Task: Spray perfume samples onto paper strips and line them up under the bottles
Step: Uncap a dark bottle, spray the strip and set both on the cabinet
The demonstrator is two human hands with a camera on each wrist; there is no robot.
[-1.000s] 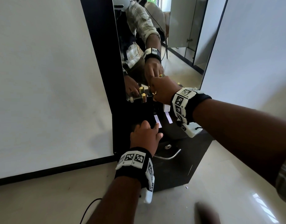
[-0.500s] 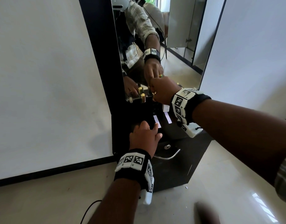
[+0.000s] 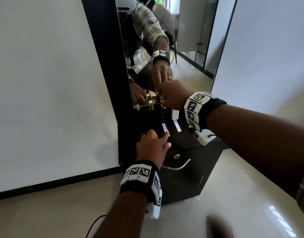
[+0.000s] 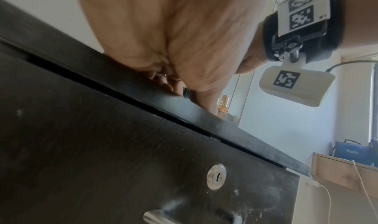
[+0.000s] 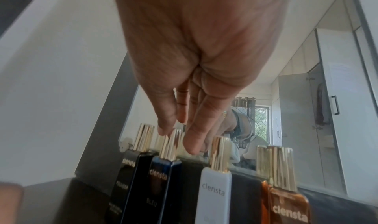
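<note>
Four gold-capped perfume bottles stand in a row against a mirror: black (image 5: 124, 179), blue (image 5: 161, 180), white (image 5: 214, 195), amber (image 5: 286, 205). My right hand (image 5: 178, 138) reaches down over them, thumb and fingers pinching the blue bottle's gold cap (image 5: 171, 143). From the head view the right hand (image 3: 162, 99) hides that cap. Two white paper strips (image 3: 165, 127) (image 3: 177, 125) lie on the black cabinet top (image 3: 185, 140) in front of the blue (image 3: 163, 115) and white (image 3: 175, 114) bottles. My left hand (image 3: 165, 138) rests at the front edge, its index fingertip on the left strip's near end.
A tall mirror (image 3: 165, 40) in a black frame rises behind the bottles. Below the top are a drawer lock (image 3: 176, 156) and a metal handle (image 3: 178, 166). White walls stand on both sides. A dark cable (image 3: 94, 222) lies on the tiled floor.
</note>
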